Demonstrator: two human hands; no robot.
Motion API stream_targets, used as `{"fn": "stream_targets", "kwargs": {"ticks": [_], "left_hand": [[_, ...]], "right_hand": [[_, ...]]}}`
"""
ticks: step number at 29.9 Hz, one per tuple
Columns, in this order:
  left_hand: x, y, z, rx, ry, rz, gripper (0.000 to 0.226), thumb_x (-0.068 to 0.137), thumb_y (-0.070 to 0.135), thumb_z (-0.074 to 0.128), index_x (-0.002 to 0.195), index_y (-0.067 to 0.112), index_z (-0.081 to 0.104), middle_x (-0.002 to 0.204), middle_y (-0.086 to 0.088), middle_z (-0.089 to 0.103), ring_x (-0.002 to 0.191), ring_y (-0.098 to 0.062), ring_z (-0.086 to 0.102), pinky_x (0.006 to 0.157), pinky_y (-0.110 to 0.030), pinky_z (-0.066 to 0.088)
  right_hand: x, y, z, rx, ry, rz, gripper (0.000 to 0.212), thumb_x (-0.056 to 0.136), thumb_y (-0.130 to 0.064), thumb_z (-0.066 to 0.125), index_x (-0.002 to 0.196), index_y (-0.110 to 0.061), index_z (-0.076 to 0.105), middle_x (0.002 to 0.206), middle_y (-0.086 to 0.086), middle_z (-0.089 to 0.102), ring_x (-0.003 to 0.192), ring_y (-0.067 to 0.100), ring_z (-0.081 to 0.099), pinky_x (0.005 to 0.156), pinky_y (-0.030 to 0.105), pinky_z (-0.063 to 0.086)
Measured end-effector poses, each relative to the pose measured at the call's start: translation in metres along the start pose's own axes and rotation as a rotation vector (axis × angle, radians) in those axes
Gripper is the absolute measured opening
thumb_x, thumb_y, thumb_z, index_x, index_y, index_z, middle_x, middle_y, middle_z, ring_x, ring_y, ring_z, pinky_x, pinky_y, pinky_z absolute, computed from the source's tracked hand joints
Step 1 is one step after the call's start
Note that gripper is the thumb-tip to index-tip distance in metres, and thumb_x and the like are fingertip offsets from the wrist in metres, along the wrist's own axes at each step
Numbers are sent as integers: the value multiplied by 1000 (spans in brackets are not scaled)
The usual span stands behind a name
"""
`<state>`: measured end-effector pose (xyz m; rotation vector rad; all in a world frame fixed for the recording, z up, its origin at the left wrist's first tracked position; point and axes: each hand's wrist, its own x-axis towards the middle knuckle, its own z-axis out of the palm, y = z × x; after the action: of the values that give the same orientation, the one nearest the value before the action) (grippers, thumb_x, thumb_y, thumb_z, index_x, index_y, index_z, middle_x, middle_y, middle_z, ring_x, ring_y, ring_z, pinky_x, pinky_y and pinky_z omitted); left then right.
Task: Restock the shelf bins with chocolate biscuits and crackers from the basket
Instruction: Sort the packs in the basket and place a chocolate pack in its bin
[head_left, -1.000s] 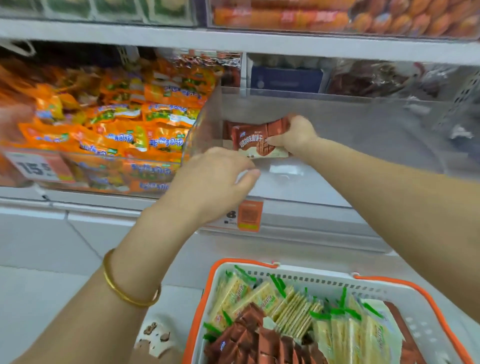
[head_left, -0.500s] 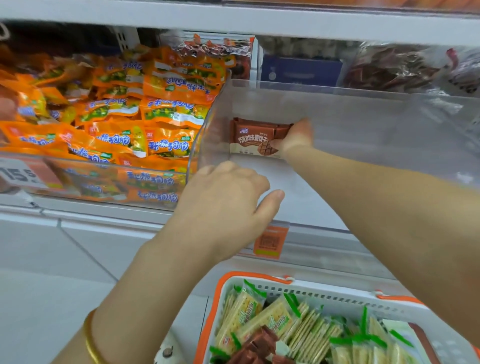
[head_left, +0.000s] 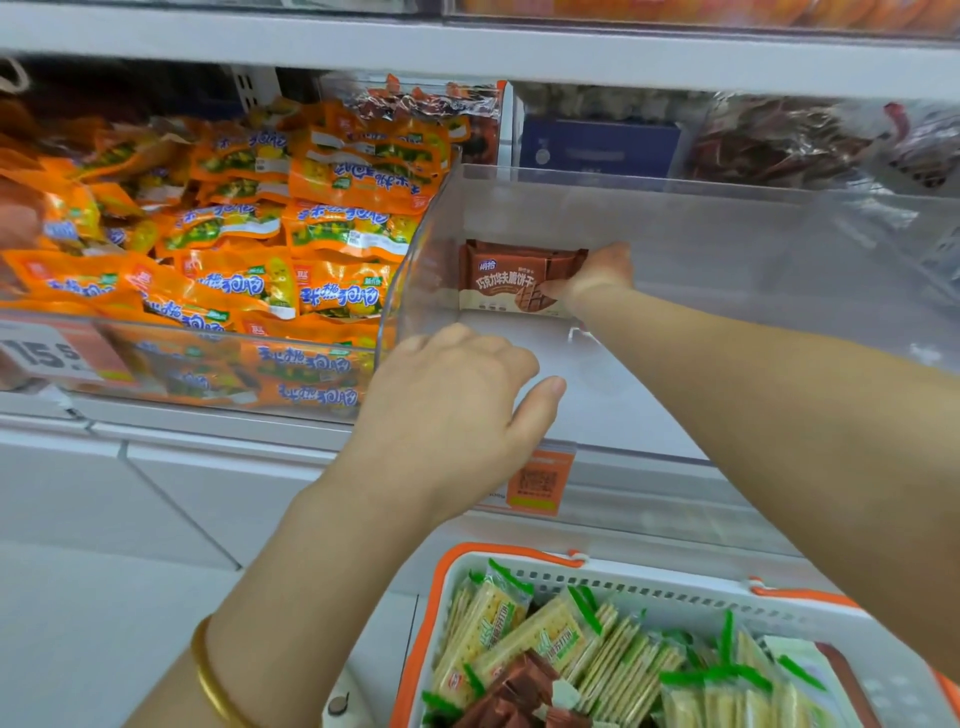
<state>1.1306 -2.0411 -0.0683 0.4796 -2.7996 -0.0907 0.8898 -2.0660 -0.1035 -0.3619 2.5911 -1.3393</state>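
A brown chocolate biscuit pack stands upright deep in the clear plastic shelf bin, near its back left corner. My right hand reaches into the bin and grips the pack's right end. At the bin's front left, my left hand has its fingers curled over the front wall and the thumb outside. Below, the white and orange basket holds green-trimmed cracker packs and more brown chocolate packs.
To the left, another clear bin is piled with orange snack packs, with a price tag on its front. An orange label hangs on the shelf edge. Bagged goods sit behind, under the upper shelf.
My right hand has carried the chocolate pack deeper into the bin and stood it upright. My left hand has stayed on the bin's front wall.
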Motion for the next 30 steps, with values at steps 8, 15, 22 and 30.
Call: {"fn": "stream_targets", "kwargs": {"ticks": [8, 15, 22, 30], "left_hand": [[-20, 14, 5, -12, 411, 187, 35, 89, 32, 45, 105, 11, 68, 108, -4, 66, 98, -29, 59, 80, -37, 39], [-89, 46, 24, -69, 448, 189, 17, 83, 11, 53, 89, 7, 68, 90, -7, 65, 82, -30, 57, 68, -38, 40], [-122, 61, 74, -145, -64, 118, 35, 83, 25, 36, 89, 12, 68, 85, -2, 65, 83, -29, 60, 67, -35, 47], [-115, 71, 90, -173, -193, 119, 48, 83, 33, 27, 98, 14, 69, 95, -2, 67, 93, -26, 59, 75, -40, 51]], "right_hand": [[-89, -25, -72, 115, -110, -220, 32, 86, -13, 68, 103, -12, 41, 96, 6, 54, 86, 20, 62, 56, 25, 52], [-238, 69, -158, 234, -430, -455, 26, 82, 3, 65, 81, -16, 47, 70, 4, 52, 47, 17, 56, 38, 26, 43], [-224, 224, -101, -558, -911, -294, 23, 83, 1, 59, 97, -17, 61, 102, 8, 61, 77, 19, 59, 52, 17, 49], [-214, 275, -86, -674, -998, -454, 37, 79, -19, 74, 111, -13, 56, 113, 2, 59, 98, 16, 51, 76, 25, 40]]}}
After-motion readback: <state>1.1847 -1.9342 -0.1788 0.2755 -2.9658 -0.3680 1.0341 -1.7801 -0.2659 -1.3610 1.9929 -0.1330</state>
